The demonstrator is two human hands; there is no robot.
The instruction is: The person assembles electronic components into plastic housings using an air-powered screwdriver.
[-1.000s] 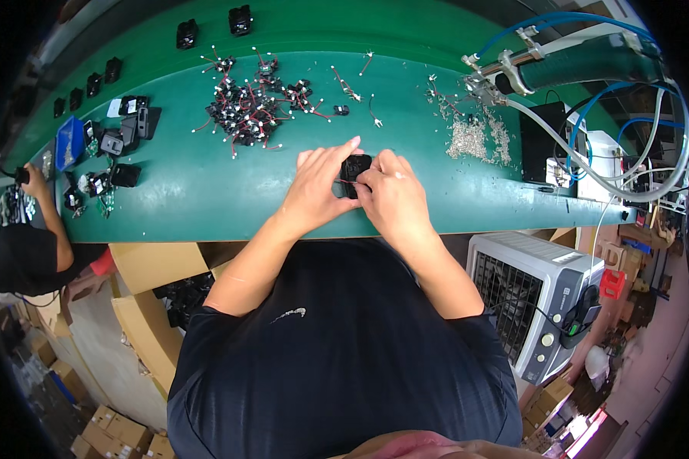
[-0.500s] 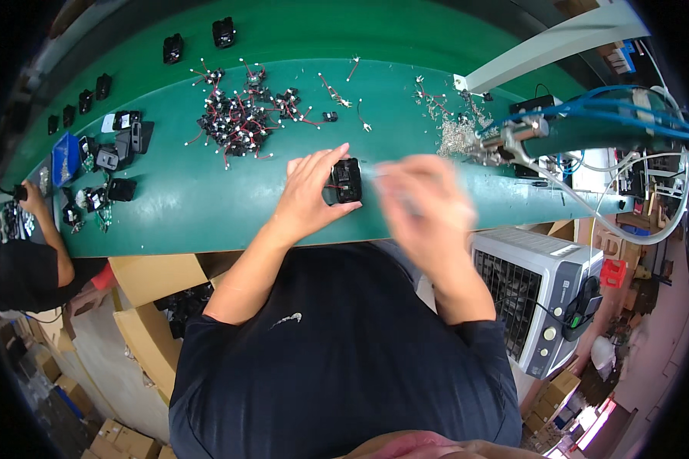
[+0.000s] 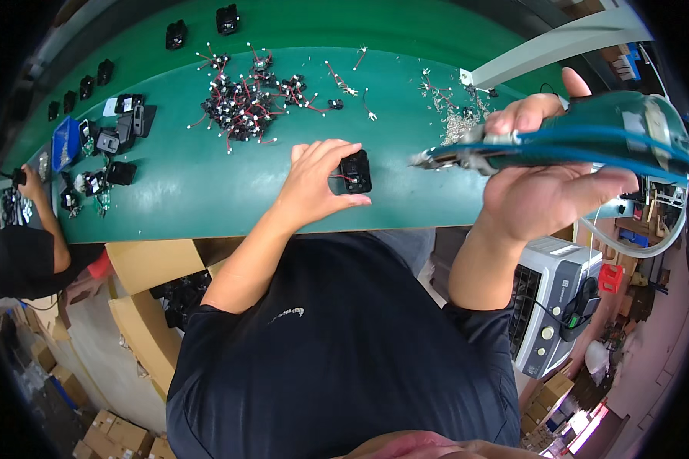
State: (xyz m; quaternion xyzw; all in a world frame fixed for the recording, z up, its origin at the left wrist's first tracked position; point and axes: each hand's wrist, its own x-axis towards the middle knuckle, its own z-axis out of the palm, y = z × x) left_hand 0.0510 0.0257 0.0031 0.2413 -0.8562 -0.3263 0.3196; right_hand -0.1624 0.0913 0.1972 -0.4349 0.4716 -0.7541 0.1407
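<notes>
With my left hand [image 3: 314,180] pinching the black case [image 3: 356,174] on the green table [image 3: 207,199], it could skid if that pinch slackened or the green tool [image 3: 614,118] bumped it; I can't tell whether my right hand [image 3: 540,200] is closed around that tool.

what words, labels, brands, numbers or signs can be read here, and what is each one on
No text is quoted here; these marks show:
Dark shirt: small pale chest mark, not named.
Grey-and-white appliance: small marks on its dark panel, too small to read.
Cartons at lower left: dark printed patches, too small to read.
Black case at the left hand: no readable text.
</notes>
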